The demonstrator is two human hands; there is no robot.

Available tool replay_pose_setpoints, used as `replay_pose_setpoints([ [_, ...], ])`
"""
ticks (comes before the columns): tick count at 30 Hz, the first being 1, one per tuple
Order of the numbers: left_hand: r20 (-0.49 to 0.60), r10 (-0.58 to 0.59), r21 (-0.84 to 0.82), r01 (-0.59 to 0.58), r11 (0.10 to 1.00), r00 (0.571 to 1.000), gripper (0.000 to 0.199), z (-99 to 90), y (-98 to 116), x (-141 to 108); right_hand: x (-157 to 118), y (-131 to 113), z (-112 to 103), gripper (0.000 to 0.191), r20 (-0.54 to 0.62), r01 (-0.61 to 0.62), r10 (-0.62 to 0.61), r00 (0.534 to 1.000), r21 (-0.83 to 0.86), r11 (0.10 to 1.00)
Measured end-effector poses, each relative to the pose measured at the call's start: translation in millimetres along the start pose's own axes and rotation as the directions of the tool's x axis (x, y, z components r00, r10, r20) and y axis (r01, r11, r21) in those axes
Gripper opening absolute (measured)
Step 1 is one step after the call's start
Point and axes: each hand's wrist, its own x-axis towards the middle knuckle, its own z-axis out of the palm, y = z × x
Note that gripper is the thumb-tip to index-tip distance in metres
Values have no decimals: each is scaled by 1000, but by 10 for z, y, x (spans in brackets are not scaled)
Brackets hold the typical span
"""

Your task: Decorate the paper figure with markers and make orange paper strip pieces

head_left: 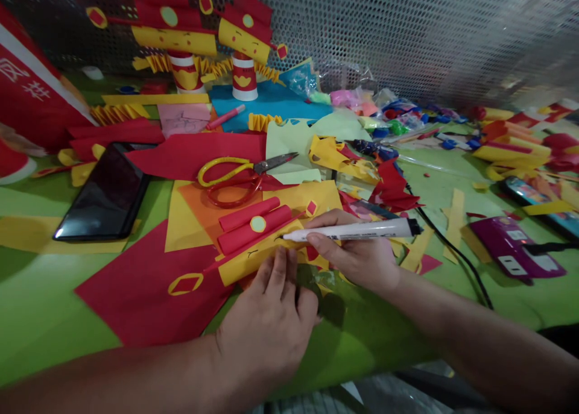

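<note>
The paper face (237, 267) lies just beyond the left hand (271, 317), back from the near edge of the green surface (357, 341), slanting from near left to far right. That hand, half-open and gripping nothing, rests its fingertips there. The right hand (362, 260), nearer the face's right end, pinches a marker (348, 230), tip leftward (scissors (259, 168) lie beyond, out of the way).

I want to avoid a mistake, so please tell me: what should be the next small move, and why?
Probably let the right hand finish the dark mark at the tip of the white marker: the other dark mark on the yellow roll looks more complete, and the left hand seems to steady the roll.
</note>
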Motion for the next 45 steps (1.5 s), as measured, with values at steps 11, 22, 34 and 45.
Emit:
replay_pose_setpoints([
  [11,9,-13,-46,13,999,1000,25,-9,-1,-18,-31,18,16,19,-18,7,-6,1000,85,996],
  [22,8,-22,-73,23,997,1000,24,6,1,-20,-28,41,58,13,38,44,-50,998,142,989],
  [34,3,-17,-49,17,999,1000,26,9,-2,-14,-26,51,87,13,23,36,-40,999,141,989],
  [45,1,-1,-11,1,1000,1000,26,-13,-6,-9,-15,-1,39,10,-42,30,-26,999,103,994],
])
